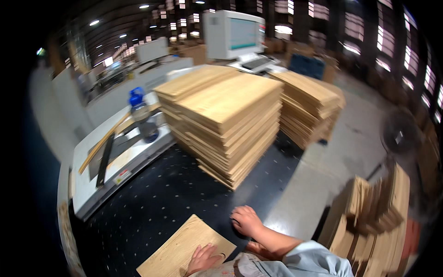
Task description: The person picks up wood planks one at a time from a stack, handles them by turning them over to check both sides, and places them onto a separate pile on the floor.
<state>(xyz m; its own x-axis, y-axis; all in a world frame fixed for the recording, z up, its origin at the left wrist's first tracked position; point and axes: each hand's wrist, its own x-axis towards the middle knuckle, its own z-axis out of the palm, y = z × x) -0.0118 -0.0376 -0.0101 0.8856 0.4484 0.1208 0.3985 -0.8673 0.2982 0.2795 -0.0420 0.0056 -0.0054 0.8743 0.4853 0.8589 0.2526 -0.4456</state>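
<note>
My left hand (203,259) lies flat on a pale wooden board (173,247), fingers spread. The board rests on a black table (152,198) dotted with small pale spots, at the near edge in front of my body. My right hand (247,220) is at the table's near right edge, to the right of the board and apart from it. Its fingers curl downward, and whatever may be inside them is hidden. Beyond both hands rises a tall stack of wooden boards (226,108) on the table.
A second board stack (307,101) stands behind right. At left, a white ledge (87,196) holds a blue-capped bottle (146,124) and a dark bar (106,159). A monitor (235,34) stands behind. More boards (378,221) are piled at lower right, near a fan (400,134).
</note>
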